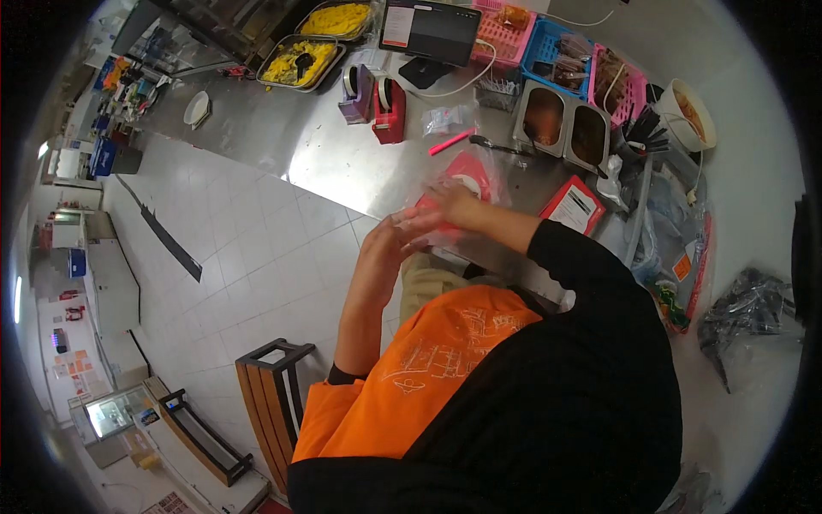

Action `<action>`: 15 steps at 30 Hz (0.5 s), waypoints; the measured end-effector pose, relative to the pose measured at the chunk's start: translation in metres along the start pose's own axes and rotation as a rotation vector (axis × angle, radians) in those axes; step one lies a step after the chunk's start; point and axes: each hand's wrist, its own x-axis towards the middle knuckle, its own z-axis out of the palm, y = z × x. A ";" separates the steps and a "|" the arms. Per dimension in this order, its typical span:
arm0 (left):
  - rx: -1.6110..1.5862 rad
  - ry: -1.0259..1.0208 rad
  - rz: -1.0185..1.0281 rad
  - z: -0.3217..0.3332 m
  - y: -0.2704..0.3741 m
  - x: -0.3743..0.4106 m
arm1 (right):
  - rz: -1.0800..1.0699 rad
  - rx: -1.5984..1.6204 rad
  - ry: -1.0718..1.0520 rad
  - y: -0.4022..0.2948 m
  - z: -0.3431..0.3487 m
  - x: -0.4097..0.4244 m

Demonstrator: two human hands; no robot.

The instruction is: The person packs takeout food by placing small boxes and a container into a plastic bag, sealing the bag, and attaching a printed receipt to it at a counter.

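Observation:
Both of my hands are at the near edge of the steel counter, over a red packet in a clear plastic bag (467,170). A round pale patch shows on the packet. My left hand (380,254) is at the bag's near left end, its fingers bent and partly hidden. My right hand (453,204) lies across the bag, fingers stretched toward my left hand, and touches the plastic. The fingers overlap, so their exact hold on the bag cannot be told. A pink marker (451,142) and a black spoon (501,146) lie just beyond the bag.
Red (389,112) and purple tape dispensers (356,94) stand beyond my hands, near a tablet (429,33). Trays of yellow food (298,62) are farther back. Steel food containers (542,119), baskets (557,54) and a red-edged card (573,205) are at the right. A wooden-slatted stool (266,405) stands on the floor.

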 end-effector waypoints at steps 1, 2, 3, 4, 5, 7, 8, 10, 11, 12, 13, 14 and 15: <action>0.095 -0.012 -0.002 0.004 0.004 0.002 | 0.045 -0.012 -0.076 -0.004 0.020 0.012; 0.100 -0.021 0.024 0.004 0.011 0.002 | 0.095 -0.024 -0.152 -0.003 0.029 0.018; 0.101 -0.020 0.056 -0.002 0.018 -0.002 | 0.155 0.010 -0.186 -0.004 0.023 0.021; 0.099 -0.023 0.074 -0.005 0.020 -0.005 | 0.218 0.053 -0.231 -0.011 0.015 0.019; 0.184 -0.055 0.084 -0.004 0.021 -0.001 | 0.286 0.098 -0.275 -0.015 0.008 0.015; 0.363 -0.108 0.105 0.000 0.028 0.007 | 0.297 0.057 -0.353 -0.023 -0.007 0.008; 0.421 -0.074 0.111 0.005 0.026 0.011 | 0.308 0.034 -0.391 -0.024 -0.015 0.002; 0.406 -0.056 0.102 0.006 0.029 0.017 | 0.425 0.039 -0.308 -0.023 -0.024 -0.025; 0.400 -0.052 0.092 0.006 0.030 0.021 | 0.487 0.047 -0.269 -0.021 -0.028 -0.042; 0.380 -0.054 0.102 0.007 0.033 0.026 | 0.479 0.157 -0.378 -0.012 -0.035 -0.059; 0.376 -0.066 0.099 0.008 0.036 0.029 | 0.474 0.266 -0.485 0.004 -0.046 -0.077; 0.389 -0.075 0.078 0.009 0.037 0.032 | 0.469 0.377 -0.588 0.016 -0.061 -0.098; 0.402 -0.078 0.054 0.009 0.036 0.037 | 0.453 0.507 -0.420 0.021 -0.080 -0.119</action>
